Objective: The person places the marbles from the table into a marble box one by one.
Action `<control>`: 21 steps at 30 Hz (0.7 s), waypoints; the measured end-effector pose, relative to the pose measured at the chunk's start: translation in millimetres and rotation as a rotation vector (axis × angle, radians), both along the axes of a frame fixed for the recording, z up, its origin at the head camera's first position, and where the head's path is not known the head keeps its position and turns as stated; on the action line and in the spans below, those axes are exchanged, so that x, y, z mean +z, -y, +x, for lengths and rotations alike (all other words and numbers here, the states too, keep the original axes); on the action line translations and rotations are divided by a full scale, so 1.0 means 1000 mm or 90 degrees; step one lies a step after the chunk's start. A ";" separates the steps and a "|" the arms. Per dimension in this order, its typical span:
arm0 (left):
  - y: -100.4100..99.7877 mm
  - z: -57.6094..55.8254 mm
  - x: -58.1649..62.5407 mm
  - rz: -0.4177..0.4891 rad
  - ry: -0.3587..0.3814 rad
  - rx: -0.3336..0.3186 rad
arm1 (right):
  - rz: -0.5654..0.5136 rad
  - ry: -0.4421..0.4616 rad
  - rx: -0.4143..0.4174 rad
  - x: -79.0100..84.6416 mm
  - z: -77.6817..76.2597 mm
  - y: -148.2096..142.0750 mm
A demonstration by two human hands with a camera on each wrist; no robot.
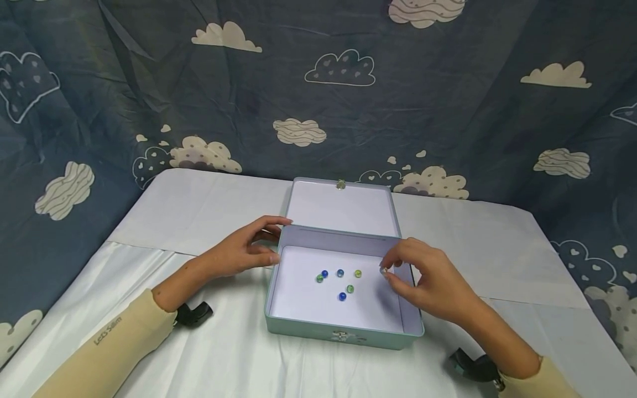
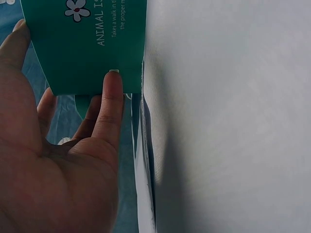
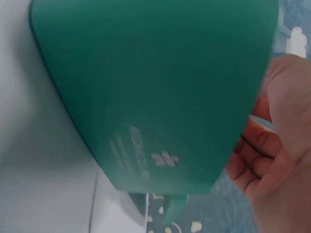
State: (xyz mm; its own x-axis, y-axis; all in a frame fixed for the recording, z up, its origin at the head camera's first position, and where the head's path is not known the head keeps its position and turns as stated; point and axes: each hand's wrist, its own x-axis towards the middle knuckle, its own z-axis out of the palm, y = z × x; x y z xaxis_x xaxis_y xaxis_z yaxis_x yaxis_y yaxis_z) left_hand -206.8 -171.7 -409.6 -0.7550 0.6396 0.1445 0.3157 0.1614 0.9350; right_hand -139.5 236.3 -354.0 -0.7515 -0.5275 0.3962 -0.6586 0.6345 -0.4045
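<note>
A green tin box (image 1: 318, 327) with a pale inside lies open before me, its lid tilted back. Several glass marbles, among them a dark blue marble (image 1: 342, 297) and a yellow marble (image 1: 358, 273), lie on its floor. At the box's left rear corner, my left hand (image 1: 244, 249) touches the rim with extended thumb and index finger; in the left wrist view a fingertip meets the printed side. Over the right part of the box, my right hand (image 1: 428, 276) pinches a small clear marble (image 1: 383, 270). The right wrist view hides that marble behind the box wall.
The lid (image 1: 343, 207) leans back behind the box, a metal clasp (image 1: 340, 185) on its far edge. White cloth (image 1: 224, 342) covers the table. A dark curtain with clouds (image 1: 328, 99) hangs behind it.
</note>
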 end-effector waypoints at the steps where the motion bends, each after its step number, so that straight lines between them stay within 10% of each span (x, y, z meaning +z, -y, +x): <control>1: 0.000 0.000 0.000 0.000 0.001 0.000 | 0.005 0.001 -0.002 -0.001 0.001 0.002; 21: 0.000 0.001 0.001 0.002 0.003 0.000 | -0.006 0.041 0.006 -0.009 -0.004 0.018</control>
